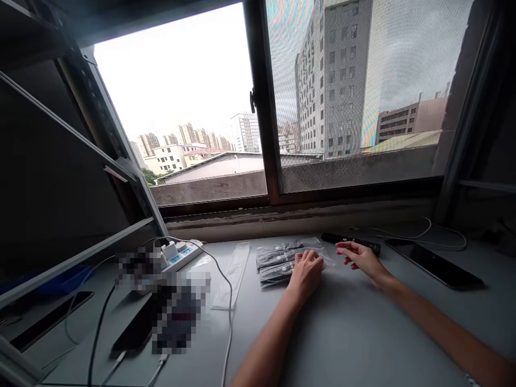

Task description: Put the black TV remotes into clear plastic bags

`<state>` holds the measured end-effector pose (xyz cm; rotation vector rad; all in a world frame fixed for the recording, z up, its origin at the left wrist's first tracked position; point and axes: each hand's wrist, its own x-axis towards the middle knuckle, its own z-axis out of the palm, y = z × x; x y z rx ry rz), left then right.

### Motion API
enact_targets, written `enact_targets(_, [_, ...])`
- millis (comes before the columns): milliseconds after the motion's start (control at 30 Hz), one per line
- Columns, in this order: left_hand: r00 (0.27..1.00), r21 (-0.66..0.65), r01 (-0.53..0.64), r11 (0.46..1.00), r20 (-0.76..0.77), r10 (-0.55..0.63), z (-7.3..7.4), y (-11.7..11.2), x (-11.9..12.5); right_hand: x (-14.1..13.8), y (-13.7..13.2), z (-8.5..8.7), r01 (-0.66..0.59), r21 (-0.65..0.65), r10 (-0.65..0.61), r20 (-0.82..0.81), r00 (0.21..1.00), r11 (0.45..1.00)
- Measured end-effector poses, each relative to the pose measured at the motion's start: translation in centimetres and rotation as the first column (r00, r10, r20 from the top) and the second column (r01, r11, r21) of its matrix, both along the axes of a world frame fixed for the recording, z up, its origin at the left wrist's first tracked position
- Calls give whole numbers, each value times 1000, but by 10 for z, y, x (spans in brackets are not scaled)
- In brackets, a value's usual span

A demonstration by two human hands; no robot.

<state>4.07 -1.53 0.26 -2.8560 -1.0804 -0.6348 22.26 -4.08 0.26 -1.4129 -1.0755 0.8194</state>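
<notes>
My left hand [307, 270] rests on the right end of the nearest bagged remote control [276, 273], its fingers curled down on the clear plastic. Behind that one lie more black remotes in clear bags [278, 258], side by side. My right hand [363, 260] hovers just to the right, fingers loosely bent and apart, with nothing visible between them. Close behind its fingertips is an unbagged black remote control [373, 248] on the table. Part of the nearest bag is hidden under my left hand.
A flat clear bag [234, 277] lies left of the remotes. A white power strip [185, 255] with plugs stands further left, near a charging phone [137, 328]. One white cable [230, 322] crosses the table [355, 344]. At right is a black tablet [435, 263].
</notes>
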Motion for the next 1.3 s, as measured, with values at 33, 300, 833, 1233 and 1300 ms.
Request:
enact_targets(33, [1000,-6,8,1000,1,-8,0,0,0,0,0,0,-3,1,3,2,1000,1000])
enact_targets(300, [995,-68,27,997,97,-20,-2,4,-5,-2,-1,3,-27,-39,27,10,1000,999])
enact_targets(833, [952,51,-143,988,280,123,7,0,-7,4,5,-4,-32,13,32,-27,999,999])
enact_targets(1233, [253,-486,69,871,853,456,10,19,-18,7,-3,6,8,-19,-9,-63,998,1000])
enact_targets(1300, [138,-515,199,834,857,497,14,21,-22,6,-4,6,-7,-18,6,-53,999,1000])
